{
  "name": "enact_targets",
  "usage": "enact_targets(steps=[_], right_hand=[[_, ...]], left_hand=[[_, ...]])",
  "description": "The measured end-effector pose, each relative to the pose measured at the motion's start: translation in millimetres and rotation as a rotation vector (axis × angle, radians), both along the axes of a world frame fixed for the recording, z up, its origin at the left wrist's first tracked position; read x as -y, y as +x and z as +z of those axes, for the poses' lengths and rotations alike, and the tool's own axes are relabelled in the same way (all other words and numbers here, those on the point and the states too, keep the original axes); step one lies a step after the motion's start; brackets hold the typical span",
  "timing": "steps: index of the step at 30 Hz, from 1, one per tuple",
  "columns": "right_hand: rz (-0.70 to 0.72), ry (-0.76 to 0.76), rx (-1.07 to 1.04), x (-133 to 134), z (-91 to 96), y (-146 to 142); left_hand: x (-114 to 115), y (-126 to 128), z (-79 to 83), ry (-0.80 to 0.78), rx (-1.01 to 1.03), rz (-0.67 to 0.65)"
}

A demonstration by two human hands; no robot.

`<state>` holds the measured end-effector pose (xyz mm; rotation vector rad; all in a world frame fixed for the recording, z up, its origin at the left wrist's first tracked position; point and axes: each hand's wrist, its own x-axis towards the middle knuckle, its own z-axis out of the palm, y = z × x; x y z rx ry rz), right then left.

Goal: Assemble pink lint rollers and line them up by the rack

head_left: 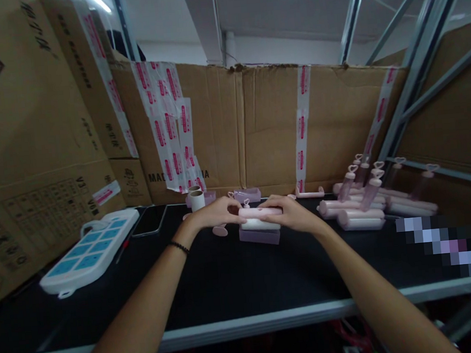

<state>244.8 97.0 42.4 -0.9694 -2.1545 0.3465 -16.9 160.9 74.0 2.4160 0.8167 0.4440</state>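
My left hand (214, 214) and my right hand (291, 213) meet at the middle of the black table (212, 288), fingers closed on the two ends of a pink roller tube (259, 212). The tube lies level over a white roll (258, 224), which rests on a purple holder (259, 236). A small pink piece (220, 231) lies on the table just below my left hand. A black band sits on my left wrist.
A pile of pink rollers with heart-shaped handles (361, 204) lies at the right. A white and blue tray (91, 249), a dark phone (150, 221) and a cardboard tube (197, 199) sit at the left. Taped cardboard boxes (256, 125) wall the back and left.
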Motion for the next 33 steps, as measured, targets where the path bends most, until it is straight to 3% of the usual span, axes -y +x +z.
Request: enact_targets(steps=[15, 24, 33], right_hand=[[0.011, -0.062, 0.018, -3, -15.4, -1], [-0.048, -0.029, 0.033, 21, -32.5, 15], [0.006, 0.03, 0.042, 28, -39.9, 14]], left_hand=[[2, -2, -1.7, 0.038, -0.059, -0.022], [7, 0, 0.0, 0.06, -0.111, 0.009], [8, 3, -3.4, 0.083, -0.126, 0.05]])
